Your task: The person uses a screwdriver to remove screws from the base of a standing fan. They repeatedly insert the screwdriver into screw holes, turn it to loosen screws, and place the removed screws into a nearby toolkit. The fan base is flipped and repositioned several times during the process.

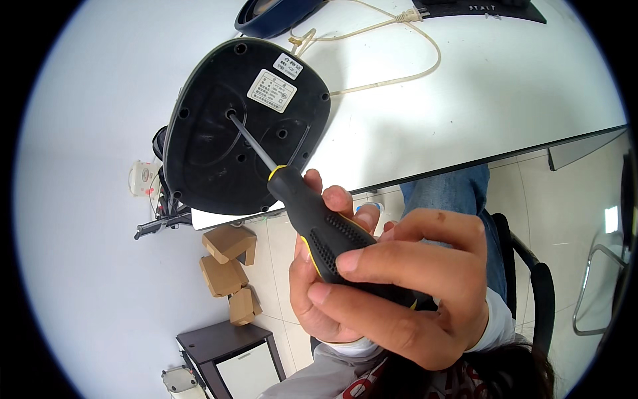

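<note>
A black plastic base (206, 153) lies underside up at the left end of the white table, with two white labels and several round screw holes. The tip of a screwdriver (299, 199) with a black and yellow handle meets one of these holes, near the base's middle. The shaft slants down to the right, toward me. My left hand (302, 286) is closed around the handle from below, its fingertips showing past the far side. My right hand (432, 279) grips the rear of the handle between thumb and fingers. Whether a screw sits in the hole is hidden.
A pale cord (432, 66) with a plug loops over the table (518, 86). A dark blue rounded object (272, 23) and a black item (485, 10) lie at the far edge. Cardboard boxes (226, 276) and a dark cabinet (219, 339) stand below left; a chair (541, 299) is at right.
</note>
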### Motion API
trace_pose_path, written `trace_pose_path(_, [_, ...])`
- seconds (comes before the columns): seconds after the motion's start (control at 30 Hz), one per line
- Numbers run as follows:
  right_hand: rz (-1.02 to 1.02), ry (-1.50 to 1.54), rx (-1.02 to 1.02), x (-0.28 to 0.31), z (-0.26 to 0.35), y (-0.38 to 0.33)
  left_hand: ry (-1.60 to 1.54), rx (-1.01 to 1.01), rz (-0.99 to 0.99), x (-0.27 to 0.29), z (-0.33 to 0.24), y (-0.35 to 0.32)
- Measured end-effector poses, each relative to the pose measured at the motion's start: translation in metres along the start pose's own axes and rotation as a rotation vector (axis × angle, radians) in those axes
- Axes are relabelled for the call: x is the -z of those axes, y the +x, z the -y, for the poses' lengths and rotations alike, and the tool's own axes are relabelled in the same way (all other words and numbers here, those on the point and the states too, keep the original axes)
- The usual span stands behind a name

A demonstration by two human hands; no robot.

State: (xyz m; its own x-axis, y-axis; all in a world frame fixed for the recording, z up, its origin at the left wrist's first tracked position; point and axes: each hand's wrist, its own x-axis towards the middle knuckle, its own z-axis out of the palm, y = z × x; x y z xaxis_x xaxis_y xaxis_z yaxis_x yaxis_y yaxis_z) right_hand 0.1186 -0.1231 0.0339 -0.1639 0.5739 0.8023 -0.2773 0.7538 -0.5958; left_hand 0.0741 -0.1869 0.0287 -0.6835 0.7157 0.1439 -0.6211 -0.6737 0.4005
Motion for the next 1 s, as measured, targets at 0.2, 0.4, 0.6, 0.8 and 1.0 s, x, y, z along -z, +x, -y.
trace_pose_path(0.2, [-0.005, 0.015, -0.006, -0.001, 0.001, 0.002, -0.020, -0.083, -0.073, -0.007, 0.005, -0.002])
trace_pose_path(0.4, [0.007, -0.029, -0.112, 0.004, 0.014, 0.007, -0.042, -0.061, -0.100, 0.000, 0.005, -0.002])
trace_pose_path(0.6, [0.017, 0.034, -0.164, 0.004, 0.017, 0.006, -0.007, -0.064, -0.053, 0.010, 0.002, -0.006])
trace_pose_path(0.8, [-0.032, 0.050, -0.130, 0.002, 0.015, 0.004, 0.023, -0.120, -0.155, 0.002, 0.007, -0.007])
trace_pose_path(1.0, [-0.045, 0.172, -0.007, 0.002, 0.015, 0.010, 0.191, -0.164, -0.434, -0.031, 0.006, -0.002])
